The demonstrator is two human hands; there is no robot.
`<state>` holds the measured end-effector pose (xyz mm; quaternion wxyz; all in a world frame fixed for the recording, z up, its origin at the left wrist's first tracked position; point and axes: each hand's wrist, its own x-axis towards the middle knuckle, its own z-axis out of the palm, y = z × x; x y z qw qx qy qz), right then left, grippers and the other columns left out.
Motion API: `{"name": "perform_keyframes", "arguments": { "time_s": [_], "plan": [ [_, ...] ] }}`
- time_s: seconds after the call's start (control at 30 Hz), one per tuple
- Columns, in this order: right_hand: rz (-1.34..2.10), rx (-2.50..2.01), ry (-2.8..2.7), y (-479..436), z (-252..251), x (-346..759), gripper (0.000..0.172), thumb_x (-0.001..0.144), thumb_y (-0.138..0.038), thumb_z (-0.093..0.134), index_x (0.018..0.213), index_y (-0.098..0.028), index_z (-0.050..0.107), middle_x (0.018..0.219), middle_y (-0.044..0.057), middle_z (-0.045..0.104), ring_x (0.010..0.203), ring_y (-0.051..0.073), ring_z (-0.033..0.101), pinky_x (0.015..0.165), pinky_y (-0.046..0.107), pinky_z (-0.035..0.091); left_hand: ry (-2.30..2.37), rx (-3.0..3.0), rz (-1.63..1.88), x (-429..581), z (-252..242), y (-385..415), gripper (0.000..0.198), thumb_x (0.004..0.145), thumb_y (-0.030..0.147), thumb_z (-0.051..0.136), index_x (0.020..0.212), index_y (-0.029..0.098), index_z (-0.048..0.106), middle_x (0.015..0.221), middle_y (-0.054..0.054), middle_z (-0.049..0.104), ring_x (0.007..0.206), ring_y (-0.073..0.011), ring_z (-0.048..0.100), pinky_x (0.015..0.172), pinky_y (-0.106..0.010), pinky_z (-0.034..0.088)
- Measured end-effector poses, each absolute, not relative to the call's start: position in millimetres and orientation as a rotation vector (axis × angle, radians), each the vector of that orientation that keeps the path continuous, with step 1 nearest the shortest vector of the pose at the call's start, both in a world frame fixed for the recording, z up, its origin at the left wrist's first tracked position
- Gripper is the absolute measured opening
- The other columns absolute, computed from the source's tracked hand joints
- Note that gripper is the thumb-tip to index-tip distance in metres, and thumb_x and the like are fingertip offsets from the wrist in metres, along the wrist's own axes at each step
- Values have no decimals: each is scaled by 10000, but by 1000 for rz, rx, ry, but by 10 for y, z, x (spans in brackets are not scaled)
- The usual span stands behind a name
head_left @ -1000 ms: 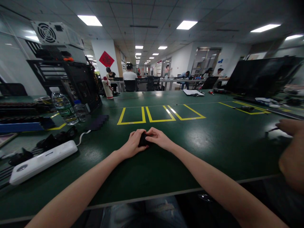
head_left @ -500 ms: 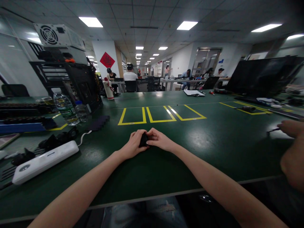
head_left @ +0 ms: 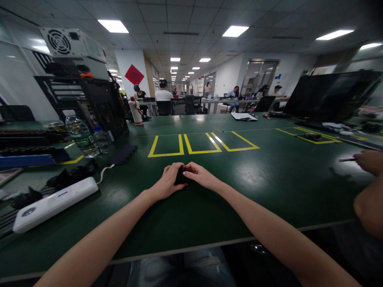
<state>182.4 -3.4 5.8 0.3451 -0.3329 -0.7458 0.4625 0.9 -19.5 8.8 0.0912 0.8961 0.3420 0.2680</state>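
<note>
A small black object (head_left: 180, 175) sits between my hands at the middle of the green table (head_left: 191, 215). Its kind is hard to make out, since fingers cover much of it. My left hand (head_left: 170, 179) is closed round its left side, fingers over the top and thumb along the near side. From the right, my right hand (head_left: 200, 174) grips it with bent fingers, the thumb against its face. Both forearms reach in from the table's near edge.
Yellow tape frames (head_left: 203, 152) lie beyond my hands. A white power strip (head_left: 56, 204), water bottle (head_left: 80, 135) and computer case (head_left: 104, 105) stand left. At right, another person's hand (head_left: 369, 161) holds a thin dark tool near a black monitor (head_left: 332, 95).
My right thumb has shifted up on the black object, showing more of its lower part. My left hand stays on it. The other person's hand at right has moved slightly.
</note>
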Motion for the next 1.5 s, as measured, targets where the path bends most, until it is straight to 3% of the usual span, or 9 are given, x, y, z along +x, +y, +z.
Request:
{"name": "perform_keyframes", "arguments": {
  "time_s": [0.27,0.5,0.83,1.0,1.2,1.5],
  "plan": [
    [1179,-754,-2026,-84,101,1878,293,708,-270,580,961,-210,443,986,16,513,975,167,496,823,347,414,1036,2652,852,17,34,-163,535,726,274,562,1171,223,269,1104,-63,426,1046,-219,420,953,-434,258],
    [1133,-827,-1983,-50,44,1826,234,774,-363,477,940,-204,439,875,11,539,844,150,532,744,322,428,1032,2653,844,19,44,-164,549,724,282,565,1176,227,259,1110,-61,424,1051,-217,415,949,-426,267],
    [1131,-783,-2060,-57,72,1837,234,764,-307,507,956,-191,440,929,19,524,903,154,507,811,342,403,1036,2667,870,23,10,-144,538,718,266,565,1167,224,271,1083,-57,435,1026,-210,428,945,-417,266],
    [1138,-762,-2087,-79,112,1877,321,717,-270,572,991,-208,420,977,19,512,970,166,490,828,348,401,1036,2670,875,23,11,-144,542,715,258,566,1167,225,268,1092,-58,434,1030,-212,429,942,-417,266],
    [1078,-812,-2019,-83,110,1840,188,774,-319,484,919,-200,460,907,15,524,915,159,507,815,352,401,1037,2664,882,27,27,-159,558,710,267,575,1169,236,259,1099,-57,439,1046,-221,426,940,-432,266],
    [1155,-802,-1977,-67,81,1818,218,760,-290,512,942,-184,456,937,26,518,918,154,506,840,365,398,1022,2669,847,27,78,-188,524,725,271,559,1160,231,270,1089,-58,439,1033,-214,435,944,-433,269]
  ]
}}
